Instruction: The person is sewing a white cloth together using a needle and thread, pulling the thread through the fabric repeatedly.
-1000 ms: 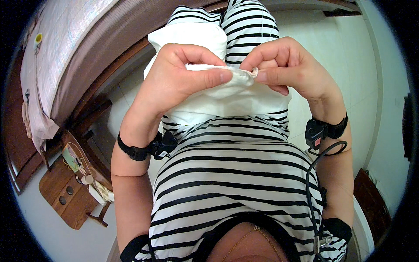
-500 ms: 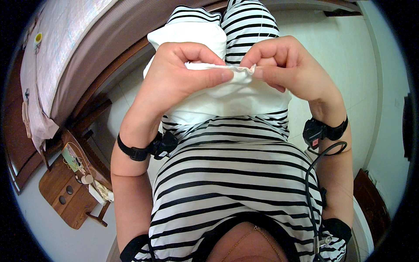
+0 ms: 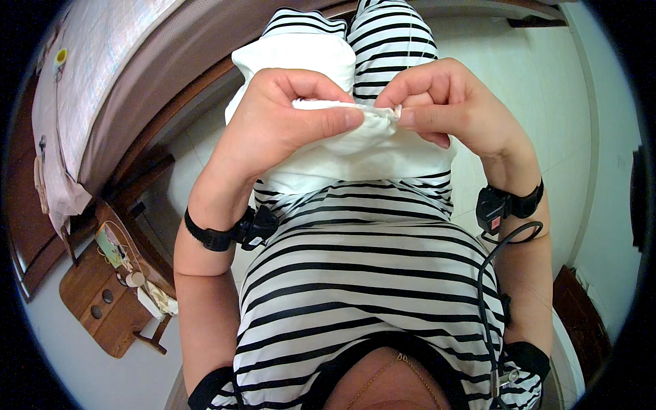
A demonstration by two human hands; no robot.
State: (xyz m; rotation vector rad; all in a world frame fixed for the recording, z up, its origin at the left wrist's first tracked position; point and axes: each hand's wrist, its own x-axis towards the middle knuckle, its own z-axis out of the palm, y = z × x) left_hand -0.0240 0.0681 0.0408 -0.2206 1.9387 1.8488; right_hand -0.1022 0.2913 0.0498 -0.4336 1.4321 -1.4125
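A piece of white cloth (image 3: 355, 160) lies across my lap over black-and-white striped clothing, its upper edge raised between my two hands. My left hand (image 3: 287, 116) pinches that edge between thumb and fingers. Close beside it, my right hand (image 3: 444, 102) grips the same edge at a bunched corner, thumb against curled fingers. More of the white cloth spreads over my left knee, beyond the left hand. Whether a small tool such as a needle sits in my fingertips, I cannot make out.
To the left is a bed with a light checked cover (image 3: 102, 61), a yellow roll (image 3: 61, 56) and scissors (image 3: 43, 143) on it. A wooden stool (image 3: 102, 301) with small items stands at lower left. A black cable (image 3: 482, 280) runs along my right arm.
The pinched edge has shifted slightly, and the cloth by my right thumb is gathered a little differently. Both hands stay in nearly the same place.
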